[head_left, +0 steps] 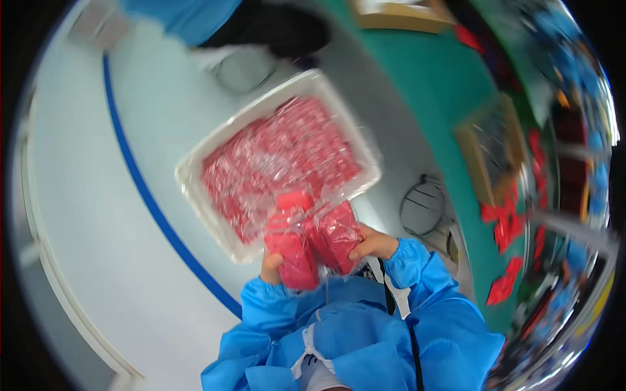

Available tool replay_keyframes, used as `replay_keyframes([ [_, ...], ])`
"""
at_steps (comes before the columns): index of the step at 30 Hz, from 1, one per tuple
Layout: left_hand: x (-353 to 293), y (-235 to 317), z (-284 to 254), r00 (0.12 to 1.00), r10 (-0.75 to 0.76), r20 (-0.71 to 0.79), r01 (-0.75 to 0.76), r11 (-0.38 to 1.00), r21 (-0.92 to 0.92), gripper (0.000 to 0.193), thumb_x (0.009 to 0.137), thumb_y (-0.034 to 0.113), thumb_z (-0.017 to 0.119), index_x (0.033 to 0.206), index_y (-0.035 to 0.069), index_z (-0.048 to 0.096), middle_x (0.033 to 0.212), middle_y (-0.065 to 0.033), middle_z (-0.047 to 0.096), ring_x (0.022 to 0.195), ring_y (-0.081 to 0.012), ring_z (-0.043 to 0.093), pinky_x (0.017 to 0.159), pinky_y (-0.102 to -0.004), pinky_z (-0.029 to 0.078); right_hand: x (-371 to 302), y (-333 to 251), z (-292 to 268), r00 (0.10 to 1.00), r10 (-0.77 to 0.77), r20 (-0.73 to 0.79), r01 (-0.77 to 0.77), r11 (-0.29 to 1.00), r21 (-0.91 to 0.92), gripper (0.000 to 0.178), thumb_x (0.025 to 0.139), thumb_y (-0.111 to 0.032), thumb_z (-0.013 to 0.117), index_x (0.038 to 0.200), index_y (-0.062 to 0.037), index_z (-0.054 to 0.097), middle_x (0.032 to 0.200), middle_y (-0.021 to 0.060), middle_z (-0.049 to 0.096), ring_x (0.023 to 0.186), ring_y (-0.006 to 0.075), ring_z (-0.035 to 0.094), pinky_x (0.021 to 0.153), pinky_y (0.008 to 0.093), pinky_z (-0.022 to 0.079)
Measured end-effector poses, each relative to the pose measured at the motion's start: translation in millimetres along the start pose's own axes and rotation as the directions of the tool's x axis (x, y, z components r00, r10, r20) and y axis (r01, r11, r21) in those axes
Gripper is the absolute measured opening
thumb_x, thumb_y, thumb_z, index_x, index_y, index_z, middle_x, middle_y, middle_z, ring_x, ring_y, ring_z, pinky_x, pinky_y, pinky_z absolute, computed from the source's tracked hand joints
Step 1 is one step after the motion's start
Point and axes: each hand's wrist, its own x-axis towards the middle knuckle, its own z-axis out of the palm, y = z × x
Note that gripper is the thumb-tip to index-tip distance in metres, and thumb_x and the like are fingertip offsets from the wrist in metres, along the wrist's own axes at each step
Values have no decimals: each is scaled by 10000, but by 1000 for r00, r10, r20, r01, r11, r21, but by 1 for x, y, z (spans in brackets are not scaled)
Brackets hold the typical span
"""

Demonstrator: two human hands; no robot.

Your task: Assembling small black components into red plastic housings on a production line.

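At left, a pale floor (85,228) with a curved blue line (140,176) across it. Next, at the top, a co-worker (195,19) in blue and dark clothing, only partly in view. Below, near the centre, a white tub (248,122), well filled with red packs (280,146) in shiny clear plastic, too blurred to count. At the tub's near edge, the left hand (270,268), gripping the left bundle (293,260) of red blocks in clear film. Just beside, the right bundle (340,234), similarly wrapped, in the grip of the right hand (377,244). Judging progress: wrapping apparently complete on both bundles; neither yet released. Contact with the packs beyond: impossible to tell. Farther right, a green table (417,78), bearing a cardboard box (475,163) and, nearer, flat red pieces (505,280).
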Motion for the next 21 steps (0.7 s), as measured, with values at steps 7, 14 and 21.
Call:
replay_keyframes([
  [7, -84, -79, 105, 864, -448, 231, 428, 894, 131, 875, 704, 460, 579, 1395, 15, 278, 1385, -185, 385, 1248, -352, 413, 1063, -461, 325, -167, 107, 55, 746, -613, -262, 655, 601, 459, 746, 691, -36, 670, 1368, -36, 356, 1289, 122, 523, 1179, 255, 510, 1017, 400, 389],
  [14, -109, -179, 187, 570, -756, 322, 507, 632, 586, 811, 801, 551, 421, 1393, 16, 276, 1331, -198, 436, 1146, -355, 506, 981, -456, 422, -312, 151, 13, 318, -755, -573, 942, 320, 102, 618, 722, -65, 677, 1294, -48, 444, 1179, 92, 592, 1051, 223, 592, 921, 383, 478],
  [21, -79, -395, 250, 658, -733, 170, 375, 515, 770, 549, 816, 306, 608, 1258, 24, 447, 1100, -130, 606, 929, -236, 634, 787, -358, 538, -485, 211, -105, 91, -693, -715, 978, 198, -67, 414, 814, -116, 626, 1202, -38, 508, 1084, 89, 626, 970, 190, 626, 820, 344, 531],
])
